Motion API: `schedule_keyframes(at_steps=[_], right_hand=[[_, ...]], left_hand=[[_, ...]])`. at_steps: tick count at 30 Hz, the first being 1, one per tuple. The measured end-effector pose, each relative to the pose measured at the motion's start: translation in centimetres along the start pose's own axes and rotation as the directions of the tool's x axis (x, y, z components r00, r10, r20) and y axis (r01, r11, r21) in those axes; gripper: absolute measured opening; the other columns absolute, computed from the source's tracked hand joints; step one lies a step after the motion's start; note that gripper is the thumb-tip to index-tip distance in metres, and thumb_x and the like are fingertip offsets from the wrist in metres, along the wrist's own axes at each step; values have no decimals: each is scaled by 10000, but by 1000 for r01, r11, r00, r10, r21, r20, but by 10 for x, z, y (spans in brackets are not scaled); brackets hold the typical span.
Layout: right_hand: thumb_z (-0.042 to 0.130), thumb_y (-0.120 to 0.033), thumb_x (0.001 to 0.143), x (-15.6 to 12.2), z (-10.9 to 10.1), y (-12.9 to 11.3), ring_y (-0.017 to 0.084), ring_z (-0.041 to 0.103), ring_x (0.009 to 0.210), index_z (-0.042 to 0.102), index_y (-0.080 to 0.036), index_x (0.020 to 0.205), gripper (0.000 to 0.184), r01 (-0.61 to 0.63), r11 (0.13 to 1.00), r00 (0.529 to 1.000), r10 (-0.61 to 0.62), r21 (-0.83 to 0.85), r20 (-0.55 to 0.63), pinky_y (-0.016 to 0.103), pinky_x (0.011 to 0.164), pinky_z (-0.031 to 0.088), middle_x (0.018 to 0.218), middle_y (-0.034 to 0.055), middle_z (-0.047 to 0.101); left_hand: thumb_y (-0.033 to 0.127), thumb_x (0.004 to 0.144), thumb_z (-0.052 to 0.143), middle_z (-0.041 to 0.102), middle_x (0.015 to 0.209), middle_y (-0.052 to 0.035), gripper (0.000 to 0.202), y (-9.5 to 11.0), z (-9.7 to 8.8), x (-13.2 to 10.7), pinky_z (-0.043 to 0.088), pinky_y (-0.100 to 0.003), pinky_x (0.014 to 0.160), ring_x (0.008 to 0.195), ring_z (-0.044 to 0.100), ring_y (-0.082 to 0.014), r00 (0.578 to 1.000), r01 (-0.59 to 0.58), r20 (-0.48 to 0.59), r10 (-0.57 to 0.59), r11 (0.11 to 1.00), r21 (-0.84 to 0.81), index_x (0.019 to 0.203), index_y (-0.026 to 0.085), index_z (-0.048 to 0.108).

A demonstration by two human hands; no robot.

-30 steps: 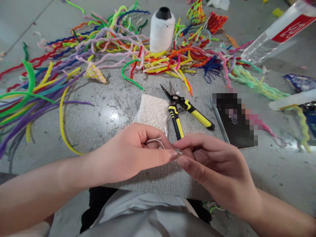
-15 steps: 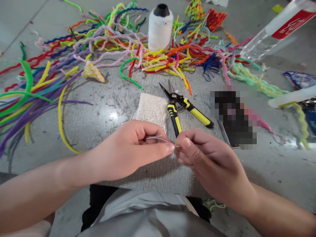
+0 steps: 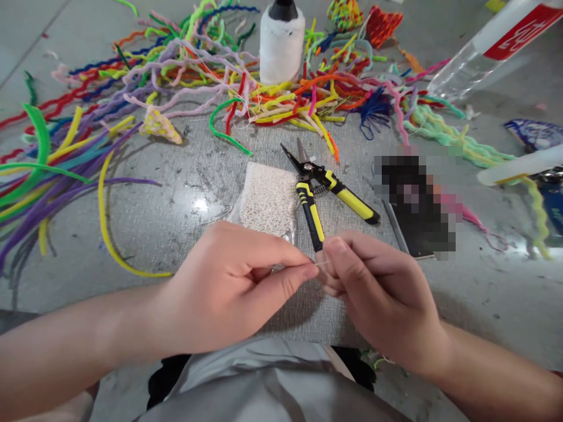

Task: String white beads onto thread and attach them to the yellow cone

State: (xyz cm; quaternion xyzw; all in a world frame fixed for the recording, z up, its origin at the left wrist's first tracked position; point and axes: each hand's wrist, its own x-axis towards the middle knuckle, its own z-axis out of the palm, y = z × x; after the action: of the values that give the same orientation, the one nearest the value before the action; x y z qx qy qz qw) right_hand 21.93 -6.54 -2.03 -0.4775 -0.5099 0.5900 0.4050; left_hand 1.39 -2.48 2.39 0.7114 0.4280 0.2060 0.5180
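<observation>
A thin whitish thread (image 3: 322, 263) spans the small gap between my hands in front of me. My left hand (image 3: 246, 281) pinches it between thumb and forefinger, the other fingers curled under. My right hand (image 3: 373, 293) has its thumb pressed on the bent forefinger, closed on the thread's other end. Just beyond my left hand lies a clear bag of small white beads (image 3: 269, 199), its near edge partly hidden. Beside the bag rest pruning snips (image 3: 319, 181) with black and yellow handles, blades spread and pointing away. My right hand covers the tip of one handle.
Behind the snips spreads a tangle of coloured chenille stems (image 3: 185, 88), with a white thread cone (image 3: 281, 47) standing among them. At the right are a blurred-out phone (image 3: 402, 234) and a tilted clear bottle (image 3: 461, 70). The table's near edge runs close to my lap.
My left forefinger and thumb have closed together on the thread, and its loose ends above the thumb no longer show. The fingertips have drawn slightly apart. The view has shifted a little.
</observation>
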Motion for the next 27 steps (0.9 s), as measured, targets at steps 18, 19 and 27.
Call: schedule_keyframes(at_steps=[18, 19, 27], right_hand=[[701, -156, 1033, -4, -1, -5, 87, 430, 457, 689, -258, 1124, 138, 366, 894, 929, -370, -258, 36, 270, 443, 340, 618, -88, 521], [699, -150, 1030, -3, -1, -6, 82, 442, 451, 686, -257, 1074, 116, 381, 881, 921, -388, -280, 33, 262, 434, 338, 614, -87, 538], [612, -193, 1073, 0, -3, -13, 93, 499, 518, 635, -252, 894, 190, 312, 870, 949, -303, -382, 85, 256, 487, 389, 642, -53, 613]], left_hand=[[356, 839, 861, 372, 536, 75, 243, 2, -9, 1, 140, -205, 444, 512, 253, -57, 873, 487, 227, -432, 760, -430, 758, 174, 722], [350, 836, 861, 372, 540, 75, 238, 3, -9, 1, 142, -205, 450, 515, 252, -56, 864, 503, 228, -448, 759, -415, 759, 174, 721], [407, 902, 774, 435, 574, 41, 233, 0, -9, -1, 242, -222, 479, 552, 311, -89, 923, 380, 176, -341, 878, -290, 794, 202, 797]])
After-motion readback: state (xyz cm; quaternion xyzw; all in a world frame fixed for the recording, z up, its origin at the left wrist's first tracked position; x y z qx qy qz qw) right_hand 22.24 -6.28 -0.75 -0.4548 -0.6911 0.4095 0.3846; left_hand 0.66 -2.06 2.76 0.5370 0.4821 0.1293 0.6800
